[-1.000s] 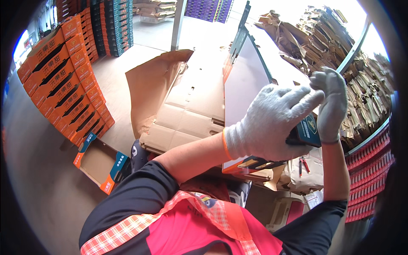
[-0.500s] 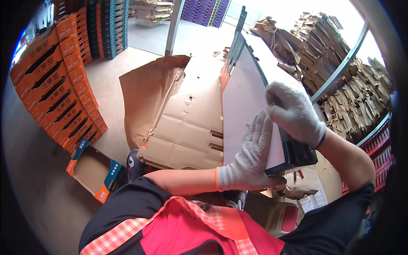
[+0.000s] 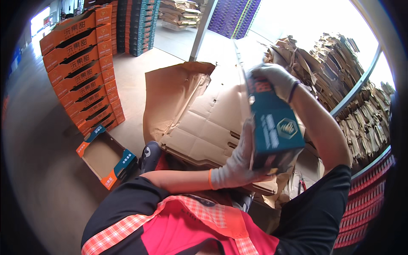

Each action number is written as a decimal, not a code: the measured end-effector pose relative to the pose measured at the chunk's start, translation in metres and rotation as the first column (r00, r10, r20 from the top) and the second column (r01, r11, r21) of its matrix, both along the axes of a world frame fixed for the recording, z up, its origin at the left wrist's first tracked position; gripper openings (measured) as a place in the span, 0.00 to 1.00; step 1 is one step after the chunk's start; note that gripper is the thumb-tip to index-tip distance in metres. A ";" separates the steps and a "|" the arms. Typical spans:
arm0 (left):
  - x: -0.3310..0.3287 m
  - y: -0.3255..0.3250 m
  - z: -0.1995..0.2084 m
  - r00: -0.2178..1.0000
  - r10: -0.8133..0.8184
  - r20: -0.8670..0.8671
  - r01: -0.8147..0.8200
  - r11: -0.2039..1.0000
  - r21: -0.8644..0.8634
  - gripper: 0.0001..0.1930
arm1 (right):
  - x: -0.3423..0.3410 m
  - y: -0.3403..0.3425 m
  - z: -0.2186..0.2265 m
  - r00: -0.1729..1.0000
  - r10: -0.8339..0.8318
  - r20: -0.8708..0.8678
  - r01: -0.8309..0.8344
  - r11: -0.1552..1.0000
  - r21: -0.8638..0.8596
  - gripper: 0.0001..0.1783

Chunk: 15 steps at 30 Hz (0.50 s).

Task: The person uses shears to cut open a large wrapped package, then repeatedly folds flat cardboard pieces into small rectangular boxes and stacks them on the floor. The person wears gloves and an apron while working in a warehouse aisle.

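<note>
Around teal box (image 3: pixel 276 127), flattened cardboard (image 3: pixel 193 138), orange stack (image 3: pixel 78 63)

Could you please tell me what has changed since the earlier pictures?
The teal box has turned: its outer side now shows where its white inside did. The right hand has moved farther out along it; the left hand remains on its near end. The stacked orange boxes, open tray and flat cardboard stayed put.

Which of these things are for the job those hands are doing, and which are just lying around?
Seem part of the job:
left hand and right hand, both gloved
teal carton they hold
flattened cardboard beside it, probably

Seem just lying around, with neither hand on them:
red-handled tool
purple boxes, stacked far back
red stacks at the right
</note>
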State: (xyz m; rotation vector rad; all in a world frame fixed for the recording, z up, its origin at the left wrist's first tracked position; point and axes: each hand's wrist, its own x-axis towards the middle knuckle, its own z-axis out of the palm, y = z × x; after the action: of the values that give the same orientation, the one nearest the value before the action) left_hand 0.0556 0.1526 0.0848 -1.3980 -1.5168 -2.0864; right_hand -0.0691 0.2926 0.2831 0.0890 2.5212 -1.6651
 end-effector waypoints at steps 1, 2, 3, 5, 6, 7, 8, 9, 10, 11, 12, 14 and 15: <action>0.004 -0.007 0.000 0.997 -0.061 0.037 0.063 0.996 -0.069 0.64 | -0.004 -0.005 -0.020 0.976 0.195 -0.091 -0.185 0.977 0.109 0.13; 0.011 -0.016 0.002 0.983 -0.143 0.116 0.164 0.966 -0.200 0.65 | -0.007 -0.003 -0.030 0.914 0.389 -0.113 -0.334 0.882 0.331 0.14; 0.018 -0.029 0.004 0.983 -0.103 0.153 0.157 0.906 -0.393 0.55 | -0.004 0.001 -0.048 0.837 0.508 -0.202 -0.286 0.722 0.630 0.13; 0.008 -0.062 0.010 0.760 -0.584 0.286 0.645 0.620 -0.448 0.34 | 0.007 0.019 -0.084 0.563 0.789 -0.245 -0.116 0.369 0.922 0.09; 0.007 -0.082 0.013 0.854 -0.520 0.021 0.478 0.768 -0.426 0.25 | 0.012 0.033 -0.100 0.703 0.700 -0.128 -0.045 0.224 0.974 0.08; 0.001 -0.102 0.017 0.881 -0.407 -0.241 0.303 0.877 -0.373 0.18 | 0.017 0.051 -0.113 0.765 0.644 -0.034 -0.014 0.070 0.997 0.08; -0.011 -0.122 0.022 0.914 -0.188 -0.360 0.043 0.926 -0.376 0.17 | 0.022 0.069 -0.126 0.873 0.486 -0.032 0.030 0.012 0.999 0.07; -0.027 -0.140 0.027 0.874 0.019 -0.485 -0.244 0.881 -0.406 0.16 | 0.029 0.089 -0.138 0.931 0.366 -0.003 0.020 -0.042 0.999 0.06; -0.051 -0.149 0.031 0.717 0.272 -0.642 -0.527 0.815 -0.242 0.20 | 0.039 0.108 -0.150 0.951 0.309 -0.004 0.029 -0.077 0.997 0.07; -0.075 -0.155 0.034 0.467 0.459 -0.756 -0.766 0.637 -0.087 0.24 | 0.050 0.123 -0.160 0.980 0.178 0.089 -0.068 -0.119 0.991 0.08; -0.101 -0.163 0.037 0.233 0.396 -0.888 -0.890 0.454 -0.031 0.29 | 0.063 0.137 -0.166 0.946 0.322 0.027 -0.019 -0.028 0.999 0.11; -0.134 -0.171 0.030 0.140 0.109 -0.984 -0.915 0.395 -0.086 0.36 | 0.095 0.149 -0.175 0.905 0.423 0.047 -0.067 0.034 0.997 0.21; -0.145 -0.170 0.023 0.242 -0.037 -0.969 -0.829 0.511 -0.227 0.38 | 0.114 0.149 -0.178 0.844 0.527 0.096 -0.140 0.045 0.989 0.22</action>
State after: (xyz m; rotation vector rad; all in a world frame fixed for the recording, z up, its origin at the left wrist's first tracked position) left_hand -0.0894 -0.0173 0.1077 -1.5338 -1.8354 0.0308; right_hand 0.0453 0.4413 0.1051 -0.6759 2.9676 0.4988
